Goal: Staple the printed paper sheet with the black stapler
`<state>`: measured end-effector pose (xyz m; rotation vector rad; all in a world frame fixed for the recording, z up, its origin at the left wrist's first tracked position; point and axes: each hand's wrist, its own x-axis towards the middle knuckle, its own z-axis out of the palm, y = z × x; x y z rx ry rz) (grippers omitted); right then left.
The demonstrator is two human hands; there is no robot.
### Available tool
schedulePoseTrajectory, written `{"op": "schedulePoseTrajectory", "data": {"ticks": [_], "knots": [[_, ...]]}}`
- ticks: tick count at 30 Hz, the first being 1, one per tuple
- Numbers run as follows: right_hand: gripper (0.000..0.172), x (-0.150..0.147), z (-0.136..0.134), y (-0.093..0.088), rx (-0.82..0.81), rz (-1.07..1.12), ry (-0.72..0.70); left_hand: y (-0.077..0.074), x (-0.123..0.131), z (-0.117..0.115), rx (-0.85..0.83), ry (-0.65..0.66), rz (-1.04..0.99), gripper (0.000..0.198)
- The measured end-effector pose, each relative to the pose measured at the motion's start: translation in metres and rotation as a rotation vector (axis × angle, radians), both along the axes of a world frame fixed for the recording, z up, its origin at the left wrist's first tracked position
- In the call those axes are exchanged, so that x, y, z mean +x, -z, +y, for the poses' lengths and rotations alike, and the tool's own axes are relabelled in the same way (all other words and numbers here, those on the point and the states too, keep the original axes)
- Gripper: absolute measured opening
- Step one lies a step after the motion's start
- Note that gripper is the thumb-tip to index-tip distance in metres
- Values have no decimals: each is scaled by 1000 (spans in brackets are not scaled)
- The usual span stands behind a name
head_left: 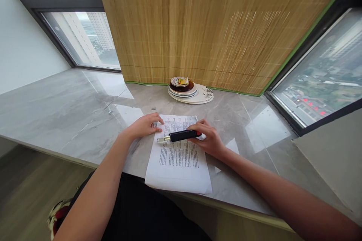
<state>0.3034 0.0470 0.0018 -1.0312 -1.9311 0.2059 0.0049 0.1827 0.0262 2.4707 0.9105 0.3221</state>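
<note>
A printed sheet of paper (181,179) lies on the grey stone sill, its lower edge reaching the sill's front edge. My left hand (147,124) rests at the paper's upper left edge, with fingers apart and nothing held. Gripped in my right hand (207,135), above the printed text, is a slim black tool with a pale metal tip (183,135). It points left, and some red shows at its right end beside my fingers. Its exact kind is unclear. Two tiny grey strips (153,109), perhaps staples, lie beyond my left hand.
A stack of plates (182,92) with a small yellow packet (183,81) on top stands at the back, on an oval white board (205,96). Behind it hangs a bamboo blind (181,26). Windows flank both sides. The sill (70,120) ends at a front edge above my legs.
</note>
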Motion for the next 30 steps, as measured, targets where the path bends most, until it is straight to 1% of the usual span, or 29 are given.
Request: {"op": "schedulePoseTrajectory", "data": {"ticks": [3, 4, 5, 7, 9, 11, 13, 14, 17, 20, 22, 24, 26, 28, 30], "knots": [[13, 0, -5, -8, 172, 83, 134, -3, 5, -2, -3, -99, -58, 24], [13, 0, -5, -9, 225, 86, 167, -4, 8, -3, -46, -126, -96, 22], [14, 2, -6, -9, 277, 80, 189, -5, 11, -5, -124, -146, -145, 23], [20, 6, -6, -7, 358, 30, 200, -6, 19, -9, -358, -165, -271, 28], [26, 10, -6, -2, 413, -56, 168, -4, 26, -13, -633, -173, -404, 30], [29, 13, -7, 3, 438, -145, 131, -1, 32, -16, -872, -188, -495, 28], [30, 15, -9, 7, 437, -220, 100, 3, 36, -19, -1037, -208, -547, 25], [30, 16, -11, 8, 430, -246, 88, 4, 37, -20, -1088, -215, -562, 23], [33, 18, -14, 7, 413, -299, 31, 5, 39, -21, -1163, -213, -602, 21], [34, 17, -17, -1, 388, -352, -27, 2, 40, -21, -1196, -183, -645, 19], [34, 15, -19, -8, 386, -418, -39, 0, 40, -22, -1207, -158, -671, 19], [33, 14, -21, -13, 426, -508, -30, -1, 40, -22, -1216, -148, -689, 22], [31, 13, -22, -15, 483, -562, -23, -1, 39, -21, -1224, -162, -698, 24], [31, 14, -21, -12, 480, -540, -25, 1, 38, -20, -1232, -189, -710, 24], [32, 13, -19, -7, 431, -451, -12, 2, 37, -18, -1235, -199, -720, 24]]}}
